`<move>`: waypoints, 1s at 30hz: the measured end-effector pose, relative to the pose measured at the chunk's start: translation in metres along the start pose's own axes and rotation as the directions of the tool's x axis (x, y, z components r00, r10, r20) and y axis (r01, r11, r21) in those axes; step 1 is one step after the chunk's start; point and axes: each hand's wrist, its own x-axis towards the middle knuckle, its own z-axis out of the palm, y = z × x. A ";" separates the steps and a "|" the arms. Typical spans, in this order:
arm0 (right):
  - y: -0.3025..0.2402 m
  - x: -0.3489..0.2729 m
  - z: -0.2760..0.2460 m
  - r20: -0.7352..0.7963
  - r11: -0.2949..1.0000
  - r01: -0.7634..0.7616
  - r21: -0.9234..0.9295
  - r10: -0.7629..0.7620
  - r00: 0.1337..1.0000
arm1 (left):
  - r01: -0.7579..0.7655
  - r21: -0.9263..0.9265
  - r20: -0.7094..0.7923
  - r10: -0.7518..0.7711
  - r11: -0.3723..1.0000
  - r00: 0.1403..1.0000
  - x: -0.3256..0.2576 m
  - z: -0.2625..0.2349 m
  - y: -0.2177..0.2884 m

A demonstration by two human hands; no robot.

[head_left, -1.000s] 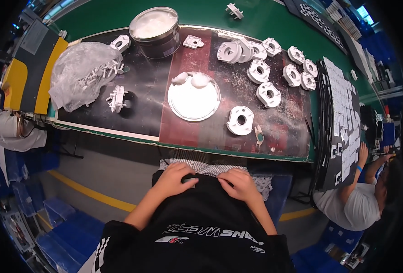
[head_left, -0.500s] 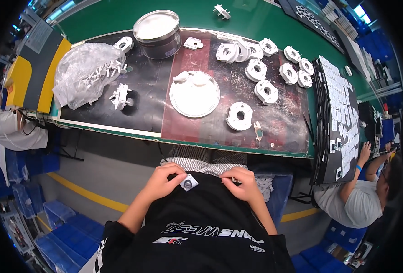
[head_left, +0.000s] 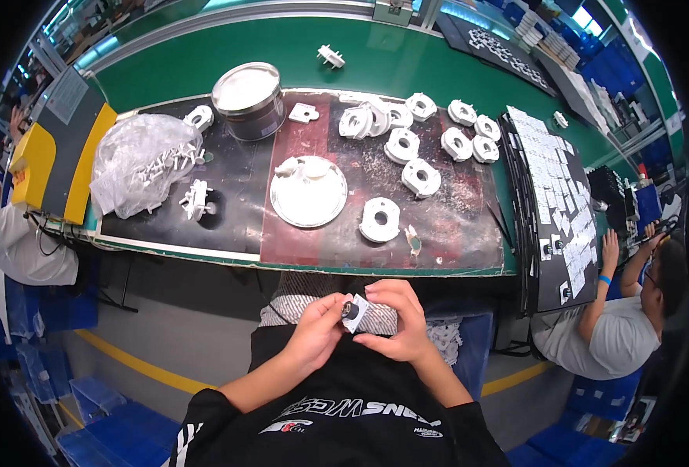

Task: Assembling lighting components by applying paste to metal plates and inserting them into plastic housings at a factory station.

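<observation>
Above my lap, my left hand [head_left: 319, 331] pinches a small white square plate [head_left: 357, 317] that bears a dark, round, lens-like part [head_left: 350, 310]. The plate is tilted, its face partly hidden by my fingers. My right hand [head_left: 404, 321] is just to its right, thumb and fingers apart in a loose curve, with nothing seen between them. Whether a fingertip touches the plate's edge I cannot tell. On the table beyond lies a white ring-shaped plastic part [head_left: 379, 219], with several similar rings [head_left: 421, 178] behind it.
A round white lid [head_left: 308, 204] lies mid-table, with white lumps on it. At the left are a metal tin [head_left: 249, 113], a plastic bag of white pins [head_left: 138, 167] and a yellow-grey machine [head_left: 72, 148]. Stacked black boards [head_left: 551, 226] stand at the right, beside a co-worker [head_left: 601, 331].
My left hand has moved right with the plate and turned it. My right hand has opened from a pinch and come close to it. The view has tilted up, showing more of the far table.
</observation>
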 end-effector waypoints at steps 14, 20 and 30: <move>0.005 0.023 -0.015 -0.118 0.984 -0.171 0.050 0.176 0.977 | -0.174 0.203 0.029 0.171 0.964 0.985 0.022 0.040 -0.006; 0.008 0.029 -0.015 -0.185 0.954 -0.277 -0.113 0.253 0.950 | -0.090 0.231 0.076 0.075 0.969 0.994 0.033 0.013 -0.003; -0.016 0.049 -0.040 -0.027 0.953 -0.075 -0.294 0.070 0.997 | -0.294 0.745 0.208 0.211 0.599 0.955 0.038 0.025 0.029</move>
